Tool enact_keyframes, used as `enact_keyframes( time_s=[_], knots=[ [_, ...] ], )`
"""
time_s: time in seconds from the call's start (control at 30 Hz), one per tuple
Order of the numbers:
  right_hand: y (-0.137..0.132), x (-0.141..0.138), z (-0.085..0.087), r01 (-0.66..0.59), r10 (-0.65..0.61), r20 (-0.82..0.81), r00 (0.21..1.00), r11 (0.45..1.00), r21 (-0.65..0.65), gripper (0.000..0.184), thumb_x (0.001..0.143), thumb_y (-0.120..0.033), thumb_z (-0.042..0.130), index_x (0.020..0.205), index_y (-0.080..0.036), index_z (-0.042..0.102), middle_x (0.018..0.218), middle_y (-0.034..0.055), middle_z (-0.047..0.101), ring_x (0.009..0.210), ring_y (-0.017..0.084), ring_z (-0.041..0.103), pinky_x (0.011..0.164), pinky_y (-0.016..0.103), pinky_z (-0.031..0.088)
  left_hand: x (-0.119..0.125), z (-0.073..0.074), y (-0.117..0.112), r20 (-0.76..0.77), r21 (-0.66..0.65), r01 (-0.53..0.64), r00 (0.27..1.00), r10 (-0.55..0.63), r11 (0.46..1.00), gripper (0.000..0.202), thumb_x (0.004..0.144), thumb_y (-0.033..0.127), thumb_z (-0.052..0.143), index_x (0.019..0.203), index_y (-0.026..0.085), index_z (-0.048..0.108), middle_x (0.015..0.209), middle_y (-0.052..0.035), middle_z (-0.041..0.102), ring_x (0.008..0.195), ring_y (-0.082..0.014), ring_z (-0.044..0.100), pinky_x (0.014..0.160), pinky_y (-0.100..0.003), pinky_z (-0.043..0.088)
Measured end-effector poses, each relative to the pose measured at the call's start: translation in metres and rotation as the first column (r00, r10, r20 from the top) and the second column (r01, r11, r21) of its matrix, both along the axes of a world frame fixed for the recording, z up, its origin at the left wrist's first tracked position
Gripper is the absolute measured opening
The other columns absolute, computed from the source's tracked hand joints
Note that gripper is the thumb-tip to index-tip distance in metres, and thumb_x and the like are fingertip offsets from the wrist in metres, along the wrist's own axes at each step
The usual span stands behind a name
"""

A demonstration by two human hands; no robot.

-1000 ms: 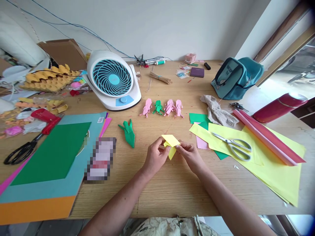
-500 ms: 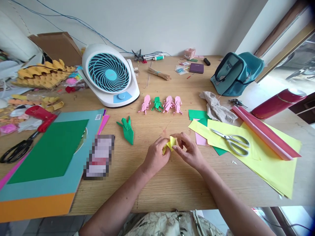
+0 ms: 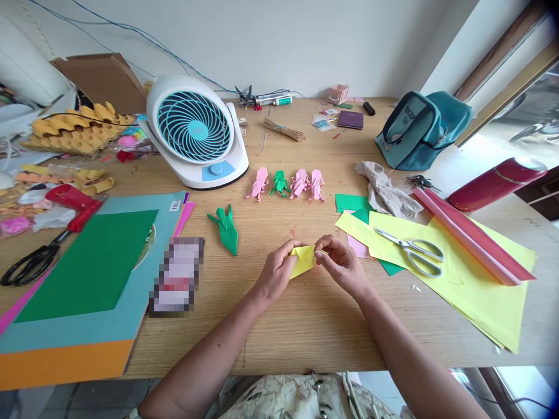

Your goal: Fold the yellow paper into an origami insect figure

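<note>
A small piece of folded yellow paper (image 3: 303, 263) is held between my two hands, just above the table. My left hand (image 3: 279, 269) pinches its left end, thumb on top. At the right end, the thumb and fingertips of my right hand (image 3: 340, 265) close on the paper's edge. To the left lies a folded green paper figure (image 3: 227, 233) with pointed tips. Beyond my hands stand pink paper figures (image 3: 299, 184) and a smaller green paper figure (image 3: 279, 183) in a row.
Scissors (image 3: 419, 256) rest on yellow sheets (image 3: 489, 308) at the right, near a pink-red paper roll (image 3: 476, 238) and a red bottle (image 3: 498, 183). A fan (image 3: 194, 131) stands behind. At the left are a phone (image 3: 177, 276), a green sheet (image 3: 91, 265) and black-handled scissors (image 3: 32, 265).
The yellow paper has turned and now shows a wider, flatter face. My right hand has shifted slightly right and grips its right edge; my left hand still holds the other end.
</note>
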State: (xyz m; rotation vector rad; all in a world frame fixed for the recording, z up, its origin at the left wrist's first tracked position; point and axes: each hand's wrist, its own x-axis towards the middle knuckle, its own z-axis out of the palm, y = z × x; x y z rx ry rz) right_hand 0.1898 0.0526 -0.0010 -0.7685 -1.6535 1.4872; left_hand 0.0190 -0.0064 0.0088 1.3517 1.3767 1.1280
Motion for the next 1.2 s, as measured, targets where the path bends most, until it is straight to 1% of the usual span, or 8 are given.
enact_keyframes(
  time_s=[0.13, 0.23, 0.3, 0.43, 0.73, 0.97, 1.07, 1.2],
  knots=[
    [0.000, -0.001, -0.002, -0.026, 0.026, 0.009, 1.000, 1.000, -0.001, 0.024, 0.091, -0.047, 0.061, 0.089, -0.022, 0.060, 0.081, 0.0017, 0.055, 0.073, 0.017, 0.052, 0.067, 0.030, 0.043, 0.001, 0.001, -0.002, 0.063, -0.015, 0.026, 0.998, -0.025, 1.000, 0.033, 0.092, 0.031, 0.044, 0.114, 0.017, 0.065, 0.101, -0.0045, 0.070, 0.092, -0.0197, 0.063, 0.079, -0.026, 0.047],
    [-0.001, -0.001, -0.003, -0.024, 0.024, 0.014, 1.000, 1.000, 0.012, 0.021, 0.092, -0.044, 0.060, 0.093, -0.023, 0.060, 0.083, 0.0017, 0.057, 0.075, 0.016, 0.053, 0.069, 0.030, 0.044, 0.003, -0.002, -0.001, 0.086, -0.060, -0.023, 0.996, 0.028, 0.998, 0.034, 0.089, 0.044, 0.055, 0.106, 0.016, 0.065, 0.086, -0.0031, 0.065, 0.076, -0.0165, 0.061, 0.065, -0.023, 0.049],
    [0.000, -0.001, -0.005, -0.010, 0.010, 0.002, 1.000, 1.000, 0.014, 0.019, 0.092, -0.041, 0.062, 0.096, -0.023, 0.060, 0.085, 0.0016, 0.058, 0.076, 0.016, 0.054, 0.069, 0.029, 0.044, 0.003, -0.005, 0.001, 0.105, -0.103, -0.038, 0.993, 0.049, 0.994, 0.033, 0.086, 0.046, 0.060, 0.096, 0.014, 0.065, 0.074, -0.0001, 0.058, 0.064, -0.0132, 0.054, 0.054, -0.021, 0.046],
    [0.001, -0.002, -0.008, 0.015, -0.014, -0.028, 1.000, 1.000, 0.021, 0.019, 0.091, -0.039, 0.063, 0.101, -0.024, 0.059, 0.092, 0.0028, 0.059, 0.079, 0.016, 0.055, 0.071, 0.029, 0.046, 0.002, -0.008, 0.003, 0.096, -0.093, -0.067, 0.993, 0.076, 0.993, 0.027, 0.084, 0.041, 0.063, 0.081, 0.014, 0.062, 0.068, 0.0025, 0.052, 0.061, -0.0101, 0.049, 0.051, -0.018, 0.043],
    [0.002, -0.003, -0.014, 0.066, -0.066, 0.027, 0.997, 0.998, -0.001, 0.029, 0.087, -0.046, 0.066, 0.106, -0.025, 0.058, 0.094, 0.0031, 0.058, 0.079, 0.018, 0.055, 0.068, 0.029, 0.046, 0.000, -0.015, 0.006, 0.011, -0.013, -0.132, 0.991, 0.132, 0.991, 0.019, 0.083, 0.033, 0.063, 0.085, 0.015, 0.067, 0.078, 0.0000, 0.064, 0.072, -0.0131, 0.056, 0.065, -0.020, 0.045],
    [0.001, -0.006, -0.015, 0.050, -0.049, 0.051, 0.997, 0.999, -0.021, 0.026, 0.085, -0.046, 0.069, 0.089, -0.022, 0.059, 0.081, 0.0016, 0.058, 0.073, 0.016, 0.052, 0.065, 0.029, 0.041, 0.005, -0.008, 0.003, -0.067, 0.036, -0.126, 0.989, 0.128, 0.991, 0.015, 0.086, 0.029, 0.061, 0.083, 0.015, 0.067, 0.072, 0.0027, 0.060, 0.068, -0.0108, 0.051, 0.065, -0.019, 0.039],
    [0.001, -0.006, -0.014, 0.075, -0.072, 0.048, 0.996, 0.996, -0.048, 0.030, 0.082, -0.047, 0.073, 0.079, -0.021, 0.058, 0.071, -0.0007, 0.054, 0.065, 0.015, 0.048, 0.059, 0.028, 0.037, 0.006, -0.010, 0.002, -0.072, 0.016, -0.117, 0.990, 0.118, 0.993, 0.019, 0.086, 0.033, 0.061, 0.078, 0.015, 0.064, 0.065, 0.0045, 0.052, 0.063, -0.0095, 0.044, 0.060, -0.020, 0.035],
    [0.001, -0.006, -0.009, 0.050, -0.048, 0.020, 0.999, 0.994, -0.093, 0.033, 0.079, -0.050, 0.075, 0.077, -0.021, 0.058, 0.068, -0.0011, 0.055, 0.063, 0.014, 0.048, 0.059, 0.028, 0.036, 0.005, -0.015, 0.003, -0.059, -0.012, -0.116, 0.992, 0.115, 0.993, 0.024, 0.083, 0.036, 0.064, 0.071, 0.016, 0.057, 0.062, 0.0053, 0.045, 0.061, -0.0094, 0.041, 0.058, -0.020, 0.033]
  ],
)
